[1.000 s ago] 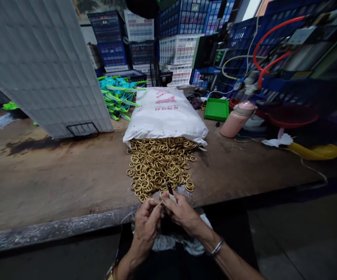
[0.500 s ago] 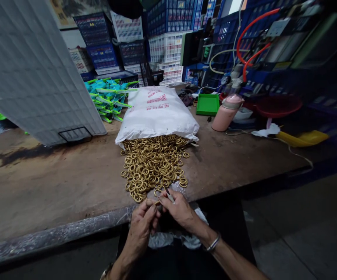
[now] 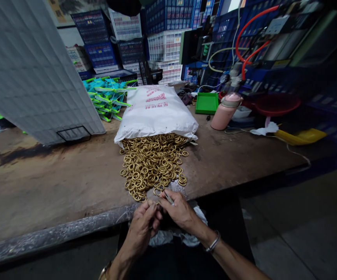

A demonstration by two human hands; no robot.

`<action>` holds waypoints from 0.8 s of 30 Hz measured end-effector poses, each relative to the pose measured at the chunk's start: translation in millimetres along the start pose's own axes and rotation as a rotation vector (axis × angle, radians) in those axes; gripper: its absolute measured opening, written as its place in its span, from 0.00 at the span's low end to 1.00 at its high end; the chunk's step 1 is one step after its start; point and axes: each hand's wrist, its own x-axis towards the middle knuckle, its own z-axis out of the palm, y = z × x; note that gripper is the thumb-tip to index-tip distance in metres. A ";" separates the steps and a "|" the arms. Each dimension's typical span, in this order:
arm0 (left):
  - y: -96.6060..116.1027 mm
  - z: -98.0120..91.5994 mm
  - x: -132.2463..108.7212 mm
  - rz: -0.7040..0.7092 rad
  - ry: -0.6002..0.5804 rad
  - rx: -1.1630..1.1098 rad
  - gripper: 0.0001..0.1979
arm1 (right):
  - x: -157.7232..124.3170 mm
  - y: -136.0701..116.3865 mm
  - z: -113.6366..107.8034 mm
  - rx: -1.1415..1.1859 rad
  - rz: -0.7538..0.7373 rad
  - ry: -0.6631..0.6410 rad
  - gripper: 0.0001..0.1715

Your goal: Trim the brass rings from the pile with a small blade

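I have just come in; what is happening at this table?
At the near edge of the table, a person's left hand seems to pinch a gold-coloured ring, mostly hidden, close to the right hand, which holds a slim tool. Just beyond, a pile of similar rings lies at the mouth of a white sack.

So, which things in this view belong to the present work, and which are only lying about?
Seemingly in use:
round gold-coloured rings
slim pale tool in the right hand
white printed sack

Apparently just lying about:
green rectangular tray
pink cylindrical bottle
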 end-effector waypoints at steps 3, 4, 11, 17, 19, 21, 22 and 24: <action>-2.2 -1.4 -0.3 0.008 0.001 -0.011 0.12 | 0.6 0.5 0.6 0.028 0.015 -0.027 0.10; -2.7 -1.6 -0.3 0.012 0.011 -0.012 0.12 | 0.6 0.9 0.8 0.011 0.015 -0.025 0.11; -2.1 -3.3 0.2 0.035 0.106 0.052 0.14 | -6.0 9.1 2.3 -0.369 -0.084 -0.016 0.07; -6.3 -9.2 4.0 0.069 0.104 0.096 0.14 | -8.9 9.2 4.2 -0.532 -0.101 -0.081 0.11; -7.4 -9.9 5.2 0.071 0.107 0.113 0.14 | -9.1 7.2 4.0 -0.565 -0.110 -0.093 0.13; -7.6 -9.2 4.9 0.090 0.108 0.121 0.15 | -9.6 6.1 2.9 -0.599 -0.111 -0.115 0.14; -7.3 -8.4 3.8 0.105 0.107 0.120 0.15 | -10.0 6.2 2.0 -0.621 -0.109 -0.120 0.14; -6.1 -6.0 -0.3 0.109 0.096 0.119 0.16 | -10.4 8.0 -0.6 -0.678 -0.085 -0.109 0.13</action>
